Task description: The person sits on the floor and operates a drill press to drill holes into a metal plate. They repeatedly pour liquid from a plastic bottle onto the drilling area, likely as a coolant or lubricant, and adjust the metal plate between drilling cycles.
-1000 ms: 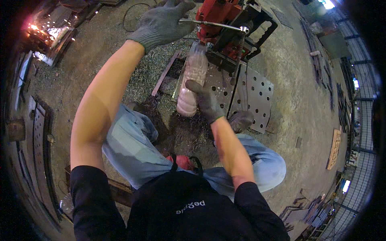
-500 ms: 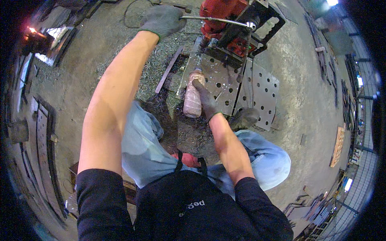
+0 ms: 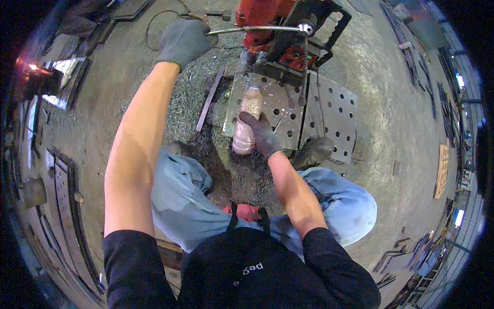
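My left hand [image 3: 186,43], in a grey glove, is closed round the outer end of a metal lever [image 3: 252,29]. That lever runs right to a hub on a red and black drill press [image 3: 263,18]. Low on the right, my gloved right hand [image 3: 262,135] wraps the side of a cloudy, pinkish plastic bottle [image 3: 245,135]. The bottle's narrow top tilts away from me, toward the foot of the drill. Beneath the drill lies a grey metal plate [image 3: 288,117] with rows of round holes and scattered shavings.
A flat metal strip [image 3: 210,98] lies left of the plate, among metal shavings on the floor. My shoe [image 3: 316,151] is by the plate's near edge. A cable [image 3: 149,31] loops at the far left. Metal stock [image 3: 64,201] lies along the left side.
The lever's outer end has swung toward me with my left hand on it. My right hand now grips the bottle lower down. The whole view has shifted slightly.
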`<state>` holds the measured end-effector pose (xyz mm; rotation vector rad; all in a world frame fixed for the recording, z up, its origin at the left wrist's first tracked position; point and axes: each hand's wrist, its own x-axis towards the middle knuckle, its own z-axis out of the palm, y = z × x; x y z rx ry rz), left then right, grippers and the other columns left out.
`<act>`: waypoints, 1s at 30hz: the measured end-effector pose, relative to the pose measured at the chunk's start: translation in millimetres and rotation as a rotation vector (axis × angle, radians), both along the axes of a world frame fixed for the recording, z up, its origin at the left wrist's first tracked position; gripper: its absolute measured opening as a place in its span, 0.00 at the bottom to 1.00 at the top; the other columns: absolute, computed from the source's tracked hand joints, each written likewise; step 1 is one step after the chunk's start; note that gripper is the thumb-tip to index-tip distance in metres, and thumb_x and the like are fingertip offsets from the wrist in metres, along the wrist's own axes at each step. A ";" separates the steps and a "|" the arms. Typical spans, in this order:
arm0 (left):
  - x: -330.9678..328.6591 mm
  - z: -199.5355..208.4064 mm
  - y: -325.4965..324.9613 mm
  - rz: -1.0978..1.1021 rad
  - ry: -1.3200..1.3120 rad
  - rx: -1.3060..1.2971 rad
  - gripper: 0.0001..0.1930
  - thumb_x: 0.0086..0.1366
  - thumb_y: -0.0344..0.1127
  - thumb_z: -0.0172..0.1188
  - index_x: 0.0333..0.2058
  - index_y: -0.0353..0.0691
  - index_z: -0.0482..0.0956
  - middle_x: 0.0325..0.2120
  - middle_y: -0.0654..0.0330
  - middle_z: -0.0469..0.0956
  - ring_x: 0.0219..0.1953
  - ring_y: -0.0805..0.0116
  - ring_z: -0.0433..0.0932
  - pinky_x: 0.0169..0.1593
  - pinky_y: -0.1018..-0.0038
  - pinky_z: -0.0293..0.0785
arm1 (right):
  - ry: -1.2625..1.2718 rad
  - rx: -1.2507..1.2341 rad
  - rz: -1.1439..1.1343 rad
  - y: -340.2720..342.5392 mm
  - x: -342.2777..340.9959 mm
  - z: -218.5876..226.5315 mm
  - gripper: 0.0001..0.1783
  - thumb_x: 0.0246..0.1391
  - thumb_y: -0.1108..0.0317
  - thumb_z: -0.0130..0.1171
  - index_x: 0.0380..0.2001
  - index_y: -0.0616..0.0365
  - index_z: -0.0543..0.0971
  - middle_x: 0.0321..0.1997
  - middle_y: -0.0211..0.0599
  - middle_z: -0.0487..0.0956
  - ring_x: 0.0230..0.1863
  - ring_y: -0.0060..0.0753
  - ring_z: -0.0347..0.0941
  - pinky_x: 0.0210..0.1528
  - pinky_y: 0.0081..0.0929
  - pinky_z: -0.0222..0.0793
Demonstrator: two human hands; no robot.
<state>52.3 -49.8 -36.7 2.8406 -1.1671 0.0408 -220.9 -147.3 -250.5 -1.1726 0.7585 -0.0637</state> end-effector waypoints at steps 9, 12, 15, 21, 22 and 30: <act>-1.2 2.7 6.0 0.050 0.046 -0.021 0.23 0.61 0.62 0.59 0.36 0.48 0.89 0.32 0.49 0.86 0.37 0.46 0.85 0.41 0.54 0.80 | -0.024 0.146 -0.060 16.9 16.1 12.3 0.35 0.54 0.43 0.72 0.49 0.64 0.77 0.40 0.35 0.82 0.35 0.30 0.79 0.41 0.32 0.78; -1.5 2.9 1.6 0.056 0.070 0.000 0.24 0.61 0.63 0.58 0.37 0.49 0.89 0.34 0.50 0.86 0.38 0.48 0.86 0.42 0.54 0.80 | 0.092 0.234 -0.083 15.7 16.5 3.6 0.39 0.52 0.38 0.72 0.51 0.63 0.77 0.43 0.36 0.83 0.39 0.33 0.80 0.44 0.31 0.77; -0.4 1.0 6.3 0.079 0.036 0.008 0.24 0.61 0.64 0.58 0.38 0.51 0.89 0.35 0.50 0.86 0.40 0.46 0.85 0.43 0.53 0.80 | 0.200 -0.025 -0.012 10.6 26.5 -19.4 0.45 0.51 0.33 0.70 0.56 0.63 0.78 0.54 0.41 0.82 0.50 0.40 0.80 0.54 0.34 0.73; -10.1 8.8 -7.7 0.083 0.023 0.023 0.22 0.59 0.59 0.57 0.39 0.51 0.89 0.38 0.50 0.86 0.41 0.47 0.85 0.45 0.52 0.80 | 0.197 -0.046 0.062 -17.5 13.9 -96.3 0.52 0.54 0.24 0.58 0.60 0.65 0.75 0.56 0.51 0.80 0.55 0.47 0.77 0.62 0.40 0.68; -10.3 7.2 -7.8 0.079 0.010 0.034 0.22 0.59 0.59 0.57 0.39 0.51 0.89 0.38 0.50 0.86 0.41 0.47 0.85 0.45 0.52 0.80 | 0.205 -0.025 0.052 -17.0 12.3 -96.8 0.51 0.55 0.25 0.59 0.60 0.65 0.75 0.55 0.51 0.80 0.54 0.47 0.78 0.61 0.40 0.69; -10.3 7.7 2.1 0.108 0.025 -0.006 0.22 0.59 0.59 0.58 0.41 0.51 0.88 0.39 0.50 0.86 0.43 0.47 0.85 0.46 0.53 0.80 | 0.076 0.291 -0.096 11.0 12.0 -3.5 0.39 0.54 0.40 0.70 0.53 0.65 0.77 0.49 0.43 0.82 0.45 0.37 0.81 0.45 0.34 0.78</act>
